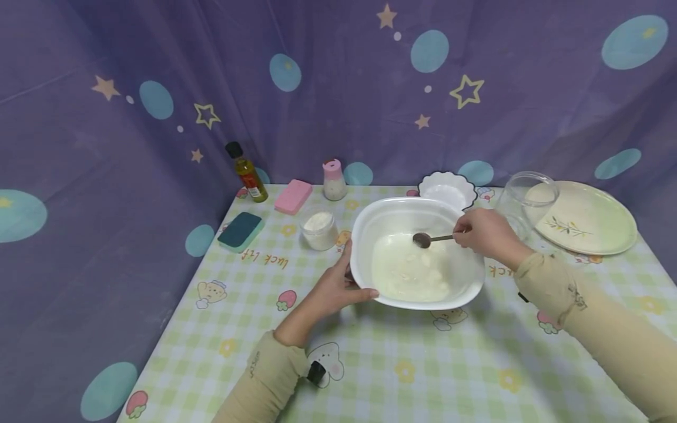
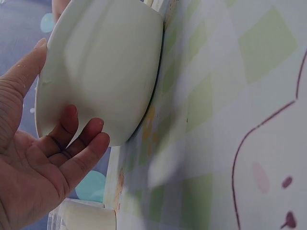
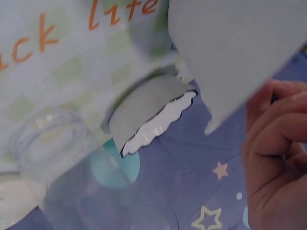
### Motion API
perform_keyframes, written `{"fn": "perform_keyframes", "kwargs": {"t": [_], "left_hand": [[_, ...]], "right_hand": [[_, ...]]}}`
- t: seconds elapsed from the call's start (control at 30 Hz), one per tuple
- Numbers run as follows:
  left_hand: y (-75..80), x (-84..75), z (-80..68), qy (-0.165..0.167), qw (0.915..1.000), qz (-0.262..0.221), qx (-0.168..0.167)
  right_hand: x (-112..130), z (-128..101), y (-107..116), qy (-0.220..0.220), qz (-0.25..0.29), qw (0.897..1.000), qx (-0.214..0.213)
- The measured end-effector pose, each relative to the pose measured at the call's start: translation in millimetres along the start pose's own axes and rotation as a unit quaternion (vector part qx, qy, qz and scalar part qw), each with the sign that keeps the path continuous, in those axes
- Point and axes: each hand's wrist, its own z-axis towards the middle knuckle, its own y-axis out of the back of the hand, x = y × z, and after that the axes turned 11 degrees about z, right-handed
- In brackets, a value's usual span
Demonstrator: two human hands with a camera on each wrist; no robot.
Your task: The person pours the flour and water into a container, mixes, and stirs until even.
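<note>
A large white basin [image 1: 365,252] on the table has a pale, milky liquid with soft lumps in its bottom. At its left side my left hand [image 1: 330,289] grips it, thumb over the rim and fingers against the outer wall. The left wrist view shows these fingers bent along the basin's side [image 2: 110,67]. My right hand [image 1: 489,235] pinches the thin handle of a small dark brown spoon [image 1: 421,239] above the basin's right rim. The spoon's bowl hangs over the liquid. In the right wrist view, the basin's wall hides the spoon from sight.
Left of the basin stand a jar of white powder [image 1: 319,230], a green sponge [image 1: 241,231], a pink sponge [image 1: 293,196], an oil bottle [image 1: 248,176] and a pink-topped shaker [image 1: 334,179]. Behind is a scalloped dish [image 1: 446,187]; rightward, a clear container [image 1: 523,200] and an oval plate [image 1: 603,220].
</note>
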Motion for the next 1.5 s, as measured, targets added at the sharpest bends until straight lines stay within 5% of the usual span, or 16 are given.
{"fn": "perform_keyframes", "kwargs": {"t": [0.43, 0.8, 1.5], "left_hand": [[-0.4, 0.8, 0.0, 0.013, 0.9999, -0.002, -0.003], [-0.7, 3.2, 0.4, 0.01, 0.9999, 0.0, -0.002], [-0.7, 1.9, -0.6, 0.0, 1.0, -0.003, -0.005]], "right_hand": [[-2, -20, 25, -0.038, 0.017, 0.992, 0.121], [-3, -24, 7, -0.006, 0.087, 0.981, 0.172], [12, -10, -26, 0.039, 0.019, 0.998, 0.038]]}}
